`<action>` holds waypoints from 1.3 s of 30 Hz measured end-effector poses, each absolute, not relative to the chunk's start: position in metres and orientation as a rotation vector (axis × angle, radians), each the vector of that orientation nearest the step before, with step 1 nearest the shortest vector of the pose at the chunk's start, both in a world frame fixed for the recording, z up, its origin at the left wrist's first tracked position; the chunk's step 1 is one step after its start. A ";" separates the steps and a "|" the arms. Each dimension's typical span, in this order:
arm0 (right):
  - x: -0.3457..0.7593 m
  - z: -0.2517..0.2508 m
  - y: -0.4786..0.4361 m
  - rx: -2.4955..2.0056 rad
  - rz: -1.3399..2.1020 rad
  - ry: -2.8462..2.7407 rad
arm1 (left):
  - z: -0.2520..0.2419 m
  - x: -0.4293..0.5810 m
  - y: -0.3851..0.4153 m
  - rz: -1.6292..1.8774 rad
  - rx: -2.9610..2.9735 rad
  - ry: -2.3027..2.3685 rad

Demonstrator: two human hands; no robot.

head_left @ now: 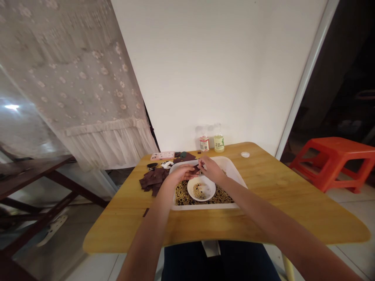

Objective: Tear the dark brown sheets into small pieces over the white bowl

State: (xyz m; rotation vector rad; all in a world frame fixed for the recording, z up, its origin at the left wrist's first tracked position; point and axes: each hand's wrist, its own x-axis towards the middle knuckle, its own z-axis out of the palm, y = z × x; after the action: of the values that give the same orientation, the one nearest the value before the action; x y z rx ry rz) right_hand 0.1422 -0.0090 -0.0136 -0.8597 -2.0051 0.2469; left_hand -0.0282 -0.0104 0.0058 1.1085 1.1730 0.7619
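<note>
My left hand (185, 174) is closed on a small dark brown piece of sheet material (197, 169), holding it over the far part of a white tray (181, 207). Against that piece, my right hand (210, 168) has its fingers pinched together; what lies in the pinch is too small to make out. Below both hands a white bowl (209, 189) sits in the tray with small pale round beads (198, 190) in it. Many tan and dark beads (183, 195) fill the tray around the bowl.
Left of the tray lies a heap of dark brown pieces (152, 179), near a pink-cased phone (162, 156). By the wall stand a red-labelled bottle (204, 143) and a green-labelled bottle (218, 143). A white lid (245, 154) lies right of them. An orange stool (336, 156) stands right.
</note>
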 end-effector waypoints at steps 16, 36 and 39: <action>0.143 -0.017 -0.005 -0.845 0.243 -2.015 | 0.003 -0.028 -0.006 0.772 1.105 1.122; 0.143 -0.017 -0.005 -0.834 0.212 -2.013 | 0.001 -0.028 -0.004 0.769 1.080 1.083; 0.143 -0.017 -0.005 -0.834 0.207 -2.009 | 0.002 -0.029 -0.005 0.776 1.082 1.091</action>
State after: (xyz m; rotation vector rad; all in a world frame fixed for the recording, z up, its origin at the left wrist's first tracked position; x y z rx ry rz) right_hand 0.1431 -0.0045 -0.0172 -0.8340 -2.0089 0.2074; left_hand -0.0286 -0.0049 0.0016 1.0819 1.0909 0.7761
